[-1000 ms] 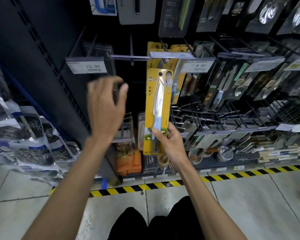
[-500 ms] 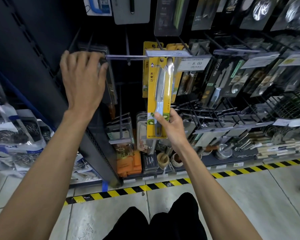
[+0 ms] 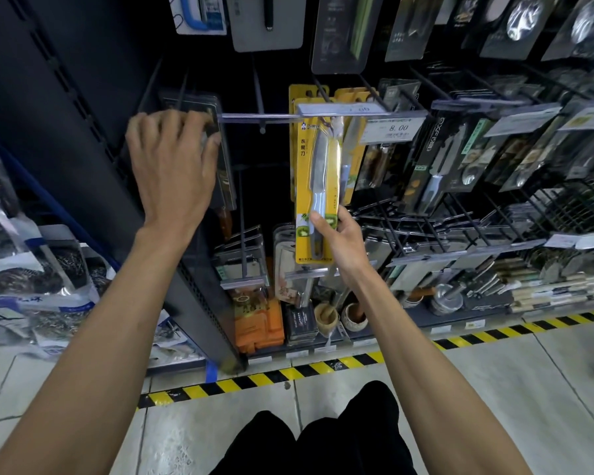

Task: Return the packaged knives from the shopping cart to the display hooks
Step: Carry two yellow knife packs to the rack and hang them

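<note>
Right hand point(image 3: 343, 241) pinches the yellow knife package point(image 3: 318, 186) by its lower end. Its top meets a clear label flap point(image 3: 340, 109), which hides the hook. Matching yellow packs point(image 3: 304, 94) hang behind. Left hand point(image 3: 175, 166) clasps the neighbouring price tag point(image 3: 204, 139).

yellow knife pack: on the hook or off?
Cannot tell. The yellow knife pack has its top behind the price tag, hiding the hang hole. The right hand grips its lower end, holding it upright.

Striped floor tape point(image 3: 288, 373) lies below orange packs point(image 3: 259, 323) and two small mortars point(image 3: 326, 318).
</note>
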